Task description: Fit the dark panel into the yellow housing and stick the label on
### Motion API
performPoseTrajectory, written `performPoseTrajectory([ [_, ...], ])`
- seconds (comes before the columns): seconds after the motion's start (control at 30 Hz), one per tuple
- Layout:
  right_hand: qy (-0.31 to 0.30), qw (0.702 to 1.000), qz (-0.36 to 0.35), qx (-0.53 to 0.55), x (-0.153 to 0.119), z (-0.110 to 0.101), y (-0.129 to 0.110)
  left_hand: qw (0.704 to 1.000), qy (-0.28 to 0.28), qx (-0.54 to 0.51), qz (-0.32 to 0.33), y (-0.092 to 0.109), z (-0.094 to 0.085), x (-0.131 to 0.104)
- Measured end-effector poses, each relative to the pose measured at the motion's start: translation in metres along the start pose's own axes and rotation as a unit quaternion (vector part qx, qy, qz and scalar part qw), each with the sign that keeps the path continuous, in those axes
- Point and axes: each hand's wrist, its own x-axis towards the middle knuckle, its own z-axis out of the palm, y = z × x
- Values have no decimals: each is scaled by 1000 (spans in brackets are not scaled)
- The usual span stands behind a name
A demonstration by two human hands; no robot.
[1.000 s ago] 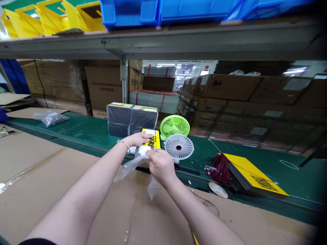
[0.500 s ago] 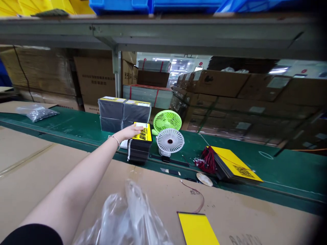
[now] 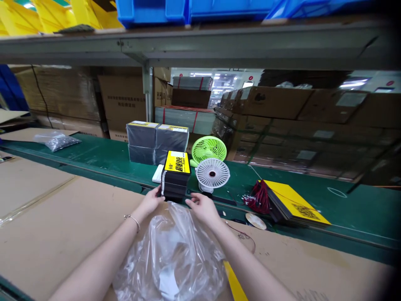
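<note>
Our left hand [image 3: 151, 202] has its fingertips at the lower left of the stack of yellow-topped cards [image 3: 176, 177], though we cannot tell whether it grips; our right hand [image 3: 202, 206], loosely curled and holding nothing, is near its other side. The stack stands on the green bench [image 3: 103, 156] beside a white fan [image 3: 213, 174], and a clear plastic bag [image 3: 181, 263] lies between our forearms.
</note>
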Motion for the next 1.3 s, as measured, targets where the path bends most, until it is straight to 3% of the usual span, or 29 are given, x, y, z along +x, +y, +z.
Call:
performPoseTrajectory([
  [0.17, -26, 998, -3, -62, 36, 28, -8, 983, -28, 181, 30, -3, -2, 13],
  [0.33, -16, 994, 12, -110, 55, 33, -7, 944, -23, 328, 25, 4, -6, 30],
  [0.5, 1, 991, 41, -130, 58, 38, 0, 906, -2, 423, 14, 9, 0, 30],
  [0.8, 21, 989, 49, -135, 44, 41, -4, 871, 9, 492, 21, 22, 6, 12],
  [1.0, -54, 988, -8, -144, 56, 30, 4, 864, 1, 503, 0, 33, -2, 17],
  [1.13, -136, 979, -22, -151, 70, 38, 7, 843, -40, 534, -48, 29, -1, 27],
  [1.3, -112, 979, -3, -169, 71, 57, 13, 827, -34, 558, -62, 20, 8, 30],
])
